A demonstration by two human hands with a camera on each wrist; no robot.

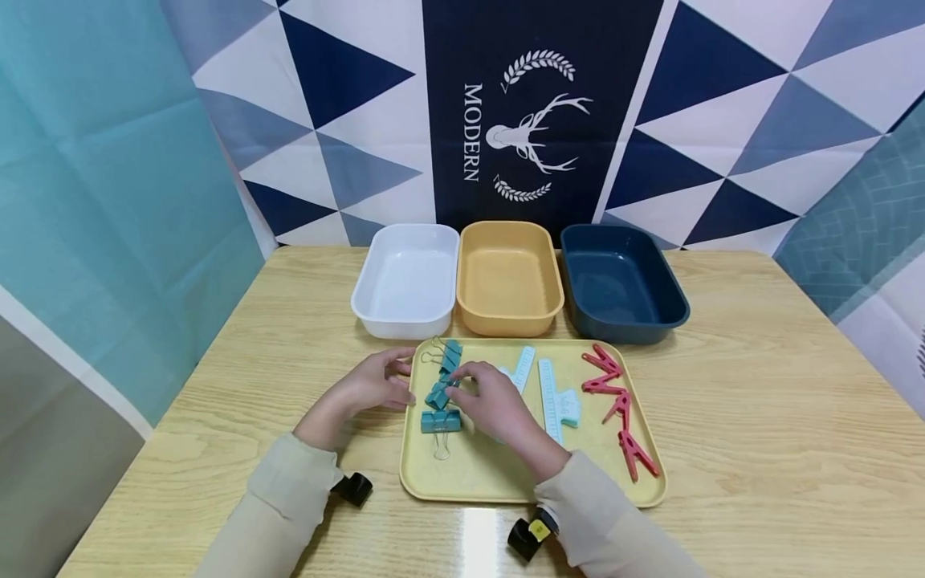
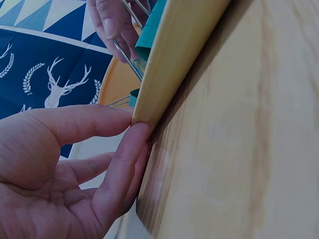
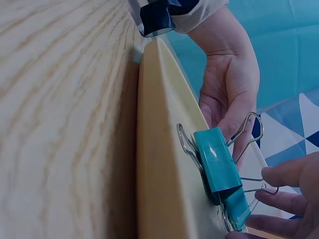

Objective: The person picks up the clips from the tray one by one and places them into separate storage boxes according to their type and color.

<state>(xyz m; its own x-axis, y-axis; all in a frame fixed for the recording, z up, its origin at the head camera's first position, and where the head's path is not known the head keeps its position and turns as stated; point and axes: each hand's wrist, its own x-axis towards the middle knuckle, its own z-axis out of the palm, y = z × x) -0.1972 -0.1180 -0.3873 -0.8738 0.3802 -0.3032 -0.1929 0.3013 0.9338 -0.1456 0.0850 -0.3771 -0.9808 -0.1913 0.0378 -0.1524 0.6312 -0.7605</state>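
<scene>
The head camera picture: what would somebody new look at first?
Probably the white deer head, turned sideways on the dark panel behind the table. Next might come the white bin, orange bin and dark blue bin, side by side at the table's back. Then maybe the red clips zigzagging down the yellow tray's right side, and the right hand pinching a teal binder clip on its left.

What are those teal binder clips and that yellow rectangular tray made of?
The teal wedge-shaped binder clips look like glossy painted metal: light gleams on them. Their silvery wire handles look like shiny bare metal. The yellow round-cornered tray is probably satin-smooth plastic: its colour is even, without grain.
</scene>
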